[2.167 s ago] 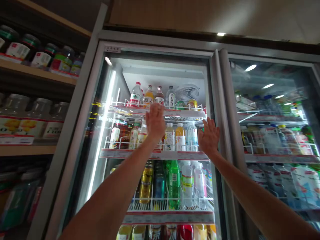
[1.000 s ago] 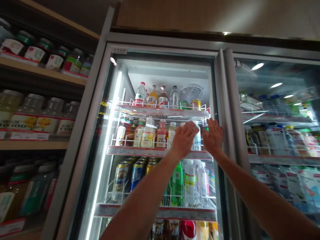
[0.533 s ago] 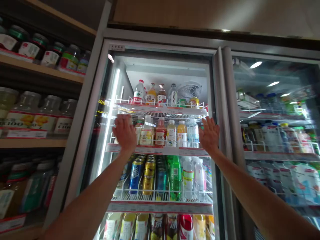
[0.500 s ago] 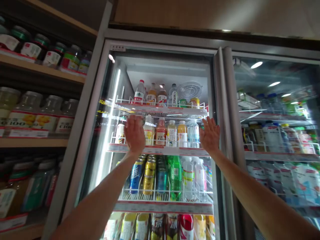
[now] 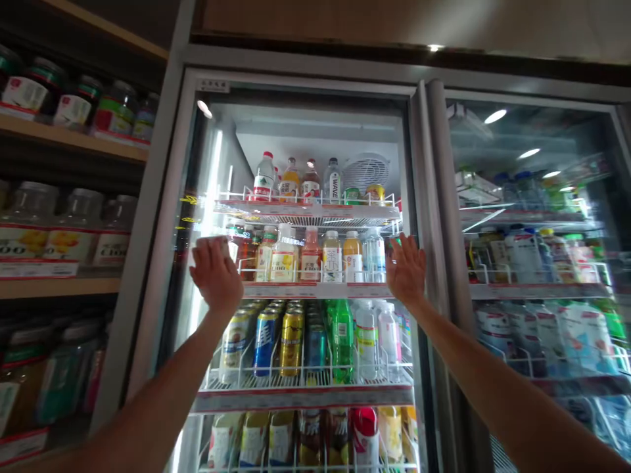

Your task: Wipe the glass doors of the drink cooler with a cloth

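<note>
Both arms stretch up before a lit drinks fridge with a closed glass door (image 5: 315, 128). My left hand (image 5: 215, 272) is raised toward the left part of the glass, fingers apart, holding nothing. My right hand (image 5: 407, 268) is up near the right side of the door, fingers spread, beside the metal door frame (image 5: 430, 217). Whether either palm touches the glass I cannot tell. Behind the door, between the hands, stand an orange juice bottle (image 5: 352, 256) and a pale tea bottle (image 5: 332, 256). Lower down are gold cans (image 5: 292, 341), a blue can (image 5: 266, 343) and a green bottle (image 5: 342, 341).
A second glass-doored fridge (image 5: 537, 292) with bottles adjoins on the right. Wooden shelves (image 5: 59, 287) holding several jars and bottles stand at the left. A brown panel (image 5: 315, 26) runs above the fridges.
My left hand has moved left across the door, widening the distance between my hands. My right hand stays near the right door edge. The view has shifted slightly.
</note>
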`<control>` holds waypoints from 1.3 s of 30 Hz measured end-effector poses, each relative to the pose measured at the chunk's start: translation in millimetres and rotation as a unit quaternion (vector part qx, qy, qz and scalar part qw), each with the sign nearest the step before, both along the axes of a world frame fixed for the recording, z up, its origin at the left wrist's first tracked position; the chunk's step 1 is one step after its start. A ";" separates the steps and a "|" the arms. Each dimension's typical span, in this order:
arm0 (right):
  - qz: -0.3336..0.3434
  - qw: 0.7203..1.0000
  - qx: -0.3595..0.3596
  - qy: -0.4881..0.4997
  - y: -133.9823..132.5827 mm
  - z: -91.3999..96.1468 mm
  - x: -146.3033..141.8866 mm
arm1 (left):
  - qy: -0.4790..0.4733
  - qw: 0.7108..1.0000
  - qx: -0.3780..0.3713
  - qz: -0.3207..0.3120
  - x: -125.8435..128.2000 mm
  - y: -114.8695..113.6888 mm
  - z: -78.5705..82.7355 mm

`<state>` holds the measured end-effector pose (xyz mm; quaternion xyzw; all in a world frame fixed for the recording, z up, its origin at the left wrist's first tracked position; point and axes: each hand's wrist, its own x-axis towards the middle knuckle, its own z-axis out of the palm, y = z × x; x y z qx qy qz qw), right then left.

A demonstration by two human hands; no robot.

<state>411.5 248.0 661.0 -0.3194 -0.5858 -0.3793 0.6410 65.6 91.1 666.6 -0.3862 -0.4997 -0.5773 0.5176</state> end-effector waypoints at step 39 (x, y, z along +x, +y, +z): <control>0.070 0.996 0.032 -0.034 -15.4 -41.4 -30.7 | 0.343 0.928 -0.145 0.033 157.5 64.0 -60.9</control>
